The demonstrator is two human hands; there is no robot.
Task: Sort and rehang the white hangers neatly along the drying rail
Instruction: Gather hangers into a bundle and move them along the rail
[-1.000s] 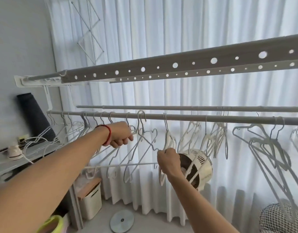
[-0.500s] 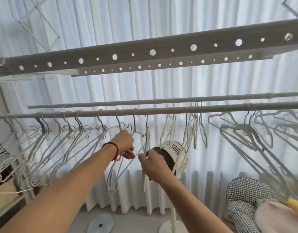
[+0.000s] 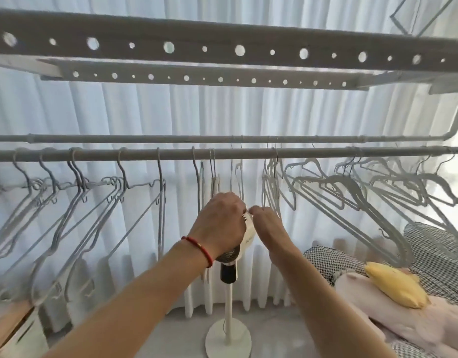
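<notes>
A grey drying rail (image 3: pixel 171 153) runs across the view with several white hangers hooked on it. Thin wire hangers (image 3: pixel 99 202) hang spread out on the left; thicker white hangers (image 3: pixel 351 192) crowd together on the right. Under the rail's middle, a few hangers (image 3: pixel 214 177) hang edge-on. My left hand (image 3: pixel 220 220), with a red bracelet at the wrist, is closed around the lower part of those middle hangers. My right hand (image 3: pixel 266 223) sits just to its right, fingers pinched on a hanger; the exact grip is hidden by the hands.
A second rail (image 3: pixel 145 138) runs just behind the first, and a perforated grey beam (image 3: pixel 222 45) crosses overhead. A white pedestal fan (image 3: pixel 229 293) stands right below my hands. White curtains hang behind. A checked cushion (image 3: pixel 434 254) and pink and yellow plush lie at right.
The view has swung right along the rail. Both hands moved right and closer together, now side by side at the middle hangers. The left-hand hangers now hang spread apart.
</notes>
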